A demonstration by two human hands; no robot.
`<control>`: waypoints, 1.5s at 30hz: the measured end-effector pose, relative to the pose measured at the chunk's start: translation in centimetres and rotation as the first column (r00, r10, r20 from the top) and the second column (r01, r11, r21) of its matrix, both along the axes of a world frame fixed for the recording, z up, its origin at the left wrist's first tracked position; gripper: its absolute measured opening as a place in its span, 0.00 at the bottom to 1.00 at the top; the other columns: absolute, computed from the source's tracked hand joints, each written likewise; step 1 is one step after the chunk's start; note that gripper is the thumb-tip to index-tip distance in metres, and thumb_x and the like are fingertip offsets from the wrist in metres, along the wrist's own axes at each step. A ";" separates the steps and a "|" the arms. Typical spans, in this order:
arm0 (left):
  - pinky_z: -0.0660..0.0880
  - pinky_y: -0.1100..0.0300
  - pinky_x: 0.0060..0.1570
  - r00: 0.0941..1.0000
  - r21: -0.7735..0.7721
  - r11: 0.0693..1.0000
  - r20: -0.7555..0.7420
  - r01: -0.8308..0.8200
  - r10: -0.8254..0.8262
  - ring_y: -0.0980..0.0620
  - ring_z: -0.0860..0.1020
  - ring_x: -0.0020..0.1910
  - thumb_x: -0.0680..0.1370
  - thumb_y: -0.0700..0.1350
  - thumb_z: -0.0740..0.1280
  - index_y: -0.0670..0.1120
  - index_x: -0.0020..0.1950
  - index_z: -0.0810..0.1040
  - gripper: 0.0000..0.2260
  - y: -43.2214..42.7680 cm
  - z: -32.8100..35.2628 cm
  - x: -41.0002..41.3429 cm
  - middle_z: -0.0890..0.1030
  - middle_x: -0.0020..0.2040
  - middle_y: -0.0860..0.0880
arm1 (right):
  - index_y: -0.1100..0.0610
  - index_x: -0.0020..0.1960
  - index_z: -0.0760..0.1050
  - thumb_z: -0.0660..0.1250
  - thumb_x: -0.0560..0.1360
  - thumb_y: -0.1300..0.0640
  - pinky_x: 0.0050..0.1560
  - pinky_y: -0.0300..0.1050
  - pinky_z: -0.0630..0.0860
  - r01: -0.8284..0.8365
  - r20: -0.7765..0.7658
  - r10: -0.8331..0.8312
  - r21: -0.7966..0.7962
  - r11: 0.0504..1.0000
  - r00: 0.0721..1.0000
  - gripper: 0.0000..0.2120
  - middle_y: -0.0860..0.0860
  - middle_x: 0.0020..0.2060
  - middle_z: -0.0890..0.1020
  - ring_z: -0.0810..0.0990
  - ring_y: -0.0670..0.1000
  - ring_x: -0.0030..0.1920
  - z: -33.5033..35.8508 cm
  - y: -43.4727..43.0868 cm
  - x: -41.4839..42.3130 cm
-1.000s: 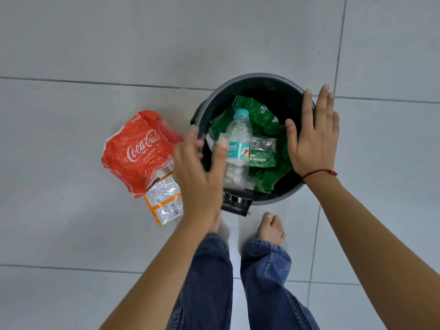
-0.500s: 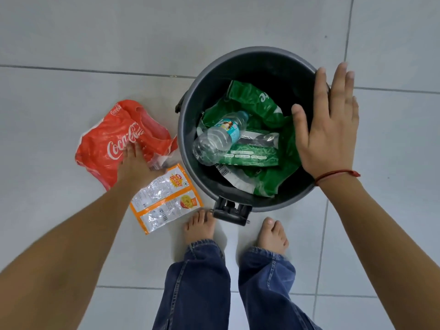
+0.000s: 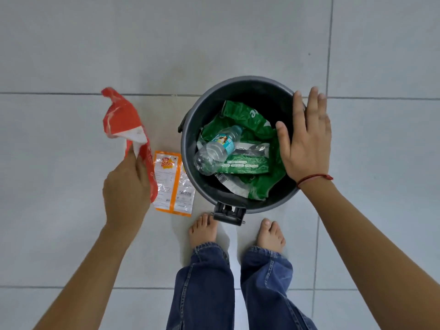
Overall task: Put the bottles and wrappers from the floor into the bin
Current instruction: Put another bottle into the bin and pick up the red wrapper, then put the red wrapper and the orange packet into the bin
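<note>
We clenched the left hand (image 3: 126, 186) on the red wrapper (image 3: 123, 120); the right hand (image 3: 307, 141) lay released, fingers spread, over the bin (image 3: 190, 129) rim.

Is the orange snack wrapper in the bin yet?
No, the orange snack wrapper lies flat on the floor tile just left of the bin, beside the left hand.

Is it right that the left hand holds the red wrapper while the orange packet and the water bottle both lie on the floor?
Not quite. In the head view the water bottle lies inside the bin; only the orange packet is on the floor. The left hand does hold the red wrapper.
</note>
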State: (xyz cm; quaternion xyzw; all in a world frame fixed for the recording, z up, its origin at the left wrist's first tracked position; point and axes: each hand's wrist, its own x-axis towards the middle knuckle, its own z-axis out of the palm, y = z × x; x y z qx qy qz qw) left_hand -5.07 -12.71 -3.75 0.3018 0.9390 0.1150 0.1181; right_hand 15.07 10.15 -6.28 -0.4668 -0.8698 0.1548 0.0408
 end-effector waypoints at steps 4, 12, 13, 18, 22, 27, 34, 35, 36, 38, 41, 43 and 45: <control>0.64 0.70 0.23 0.976 0.055 0.975 -0.054 0.214 -0.211 0.50 0.74 0.25 0.79 0.44 0.56 0.43 0.63 0.73 0.15 2.3 5.8 4.2 0.80 0.35 0.48 | 0.58 0.75 0.56 0.54 0.82 0.51 0.73 0.61 0.56 0.011 -0.022 -0.012 -0.043 0.999 1.000 0.25 0.62 0.76 0.56 0.53 0.61 0.76 0.4 0.1 -0.1; 0.62 0.55 0.71 0.776 -0.038 0.841 0.411 0.539 -0.479 0.48 0.67 0.72 0.83 0.46 0.52 0.46 0.71 0.69 0.18 8.7 -0.8 9.4 0.71 0.72 0.46 | 0.60 0.75 0.58 0.49 0.82 0.55 0.74 0.51 0.49 0.027 -0.197 -0.068 -0.206 0.978 0.978 0.23 0.60 0.76 0.57 0.52 0.58 0.77 0.7 0.2 0.1; 0.62 0.55 0.70 0.751 0.031 0.859 0.470 0.511 -0.463 0.47 0.69 0.70 0.82 0.45 0.53 0.45 0.69 0.70 0.17 9.7 -1.6 9.8 0.73 0.70 0.45 | 0.60 0.75 0.58 0.50 0.81 0.54 0.75 0.51 0.49 0.027 -0.206 -0.071 -0.208 0.978 0.976 0.23 0.60 0.76 0.57 0.52 0.58 0.76 0.8 0.3 0.0; 0.43 0.51 0.76 0.591 0.008 0.781 0.648 0.625 -0.480 0.46 0.46 0.78 0.82 0.49 0.54 0.45 0.77 0.52 0.26 12.0 -5.3 12.7 0.51 0.79 0.43 | 0.60 0.75 0.58 0.53 0.81 0.50 0.75 0.59 0.54 0.023 -0.205 -0.062 -0.189 0.982 0.977 0.25 0.62 0.75 0.58 0.53 0.60 0.76 0.5 0.2 0.4; 0.41 0.49 0.76 0.510 -0.067 0.790 0.796 0.610 -0.326 0.47 0.38 0.77 0.81 0.52 0.54 0.43 0.78 0.41 0.32 13.1 -5.1 13.3 0.40 0.79 0.44 | 0.60 0.75 0.58 0.53 0.80 0.50 0.75 0.60 0.54 0.025 -0.191 -0.058 -0.173 0.985 0.980 0.26 0.62 0.75 0.58 0.53 0.60 0.76 0.5 0.1 0.3; 0.61 0.50 0.72 0.676 0.113 0.858 0.568 0.501 -0.470 0.48 0.60 0.74 0.79 0.46 0.58 0.43 0.71 0.65 0.21 11.3 1.8 13.9 0.66 0.73 0.44 | 0.60 0.75 0.58 0.50 0.80 0.45 0.75 0.59 0.54 0.024 -0.183 -0.057 -0.176 0.984 0.981 0.28 0.61 0.76 0.58 0.53 0.59 0.76 0.6 0.0 0.1; 0.71 0.70 0.52 0.993 0.571 0.817 0.121 -0.085 0.019 0.58 0.72 0.55 0.80 0.44 0.57 0.45 0.61 0.72 0.11 2.7 1.6 5.7 0.71 0.57 0.54 | 0.60 0.75 0.57 0.53 0.80 0.48 0.74 0.58 0.53 0.026 -0.176 -0.051 -0.141 0.990 0.983 0.27 0.61 0.76 0.57 0.52 0.60 0.76 0.4 0.0 0.2; 0.72 0.66 0.53 0.964 0.494 0.827 0.140 -0.268 0.228 0.54 0.72 0.58 0.80 0.42 0.59 0.43 0.64 0.70 0.13 1.7 -0.5 4.4 0.70 0.60 0.50 | 0.60 0.75 0.57 0.53 0.80 0.48 0.74 0.58 0.53 0.026 -0.180 -0.050 -0.137 0.990 0.982 0.27 0.61 0.76 0.57 0.52 0.60 0.76 0.3 0.0 0.2; 0.72 0.61 0.56 0.910 0.371 0.831 0.169 -0.414 0.378 0.49 0.71 0.62 0.79 0.42 0.60 0.42 0.67 0.68 0.16 0.8 -2.9 3.6 0.69 0.64 0.45 | 0.60 0.75 0.57 0.52 0.80 0.47 0.74 0.57 0.53 0.026 -0.183 -0.050 -0.133 0.991 0.982 0.27 0.61 0.76 0.57 0.52 0.60 0.76 0.2 0.0 0.3; 0.67 0.51 0.65 0.836 0.030 0.856 0.235 -0.516 0.496 0.40 0.65 0.69 0.78 0.43 0.63 0.40 0.73 0.61 0.24 -0.7 -8.0 2.8 0.62 0.72 0.38 | 0.60 0.75 0.57 0.51 0.80 0.46 0.75 0.57 0.52 0.022 -0.185 -0.045 -0.123 0.992 0.982 0.28 0.61 0.76 0.56 0.52 0.60 0.77 0.1 0.1 0.4; 0.64 0.41 0.68 0.746 -0.369 0.823 0.367 -0.431 0.555 0.37 0.58 0.73 0.74 0.53 0.68 0.45 0.77 0.48 0.39 -1.5 -13.5 3.0 0.51 0.77 0.40 | 0.59 0.75 0.56 0.49 0.80 0.43 0.75 0.55 0.51 0.011 -0.182 -0.029 -0.099 0.995 0.983 0.30 0.61 0.76 0.56 0.51 0.60 0.77 -0.4 0.1 0.5; 0.66 0.42 0.66 0.689 -0.453 0.770 0.372 -0.449 0.621 0.36 0.61 0.70 0.70 0.57 0.71 0.48 0.77 0.47 0.45 -1.1 -16.0 3.3 0.54 0.75 0.41 | 0.59 0.75 0.56 0.48 0.80 0.43 0.75 0.55 0.51 0.009 -0.186 -0.024 -0.079 0.997 0.982 0.30 0.61 0.76 0.56 0.51 0.60 0.77 -0.8 0.2 0.6; 0.68 0.44 0.62 0.699 -0.499 0.720 0.276 -0.482 0.659 0.38 0.68 0.64 0.67 0.58 0.72 0.49 0.75 0.50 0.45 -0.7 -17.1 3.6 0.62 0.70 0.40 | 0.60 0.75 0.56 0.49 0.80 0.43 0.75 0.55 0.52 0.012 -0.199 -0.024 -0.061 0.998 0.980 0.30 0.62 0.76 0.57 0.52 0.61 0.76 -1.0 0.2 0.7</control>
